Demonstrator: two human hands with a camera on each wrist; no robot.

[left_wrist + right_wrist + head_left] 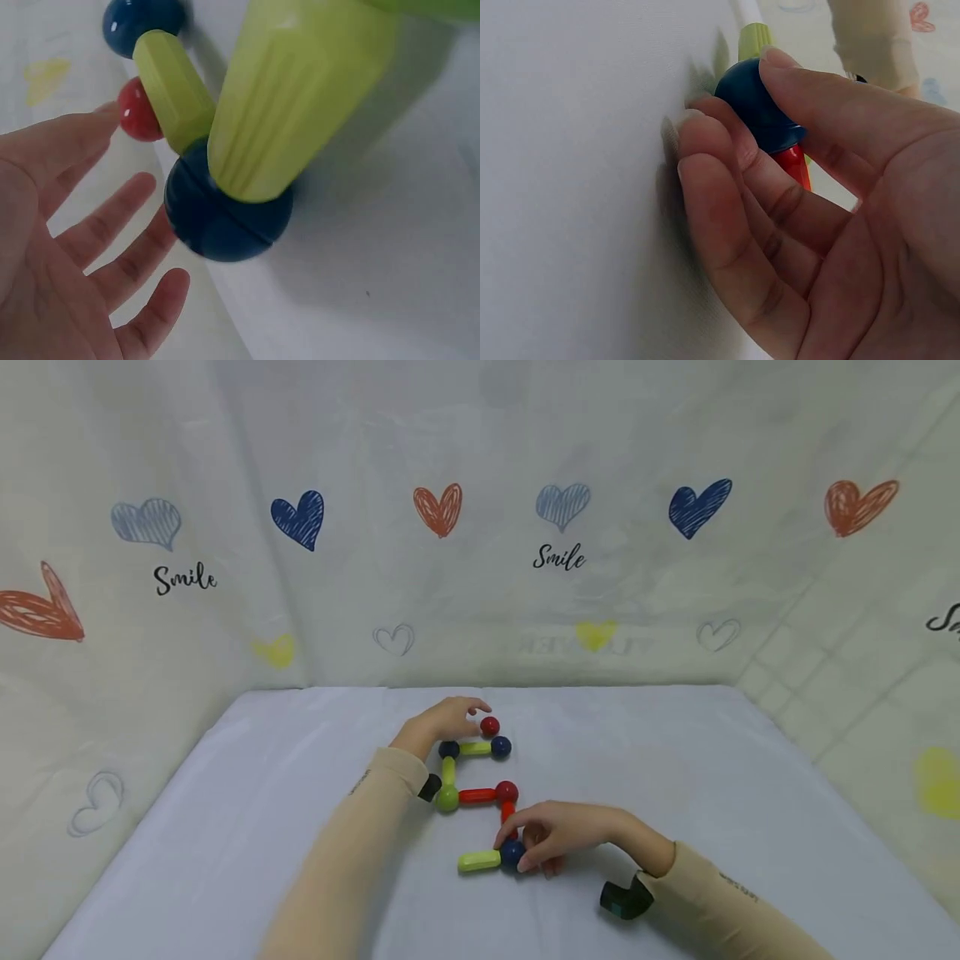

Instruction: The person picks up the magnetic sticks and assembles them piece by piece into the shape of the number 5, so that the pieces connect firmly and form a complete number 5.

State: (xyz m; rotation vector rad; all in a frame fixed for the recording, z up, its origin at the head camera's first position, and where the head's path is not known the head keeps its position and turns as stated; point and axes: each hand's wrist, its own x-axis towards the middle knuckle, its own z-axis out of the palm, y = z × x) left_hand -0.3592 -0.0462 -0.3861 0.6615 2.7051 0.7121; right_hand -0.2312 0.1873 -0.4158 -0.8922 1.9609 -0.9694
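Observation:
A zigzag chain of rods and balls lies on the white cloth. My right hand (570, 827) pinches the blue ball (513, 853) at its near end, thumb and fingers around it. From that ball a yellow-green rod (478, 861) points left and a red rod (795, 166) runs away from me. My left hand (441, 720) is at the far end with fingers spread, beside a loose-looking red ball (490, 726). One fingertip is at that ball in the left wrist view; whether it touches, I cannot tell. Just nearer lies a yellow-green rod (475, 748) between two blue balls.
Mid-chain are a green ball (447, 798), a red rod (477, 796) and another red ball (507, 792). The white-covered table (637, 743) meets a pale curtain (487, 610) with printed hearts at its back edge. A dark wrist device (627, 898) sits by my right sleeve.

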